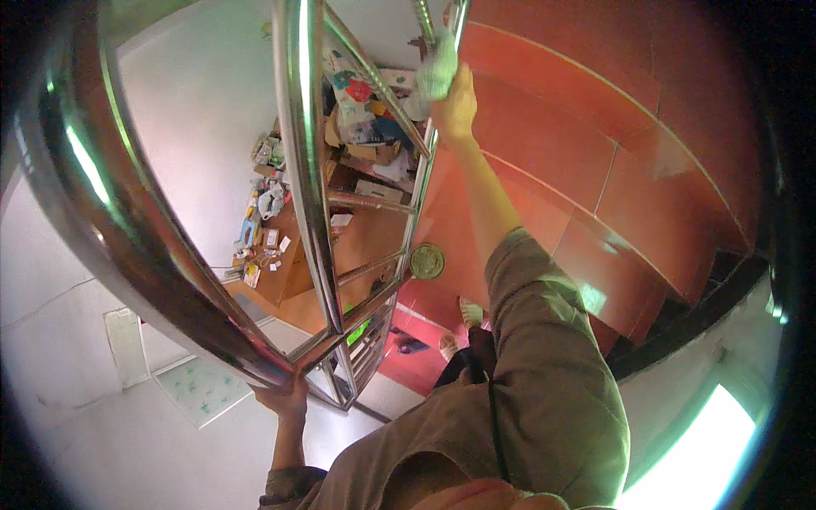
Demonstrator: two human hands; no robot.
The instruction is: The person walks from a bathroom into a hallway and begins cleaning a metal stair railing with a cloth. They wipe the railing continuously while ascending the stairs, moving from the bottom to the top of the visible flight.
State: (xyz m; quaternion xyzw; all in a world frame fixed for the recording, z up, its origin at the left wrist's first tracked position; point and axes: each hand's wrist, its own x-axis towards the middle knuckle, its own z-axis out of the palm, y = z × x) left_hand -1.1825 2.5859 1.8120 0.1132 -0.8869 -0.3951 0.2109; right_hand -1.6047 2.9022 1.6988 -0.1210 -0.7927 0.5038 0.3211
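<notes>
My left hand [285, 392] is closed around the lower end of the thick, shiny metal handrail [159, 255] at the lower left. My right hand [456, 108] reaches up and forward, holding a pale green-white cloth [438, 69] against an upright metal post [459, 19] of the stair railing. The cloth is blurred, and my fingers are partly hidden behind it. Thinner metal bars [373, 204] of the railing run between my two hands.
Red tiled stairs [542, 159] curve around on the right. A round patterned object [427, 261] lies beside the railing's foot. Beyond the bars, a brown table [296, 255] holds boxes, bags and papers. My feet [470, 313] stand on a lower step, near a dark shoe [411, 346].
</notes>
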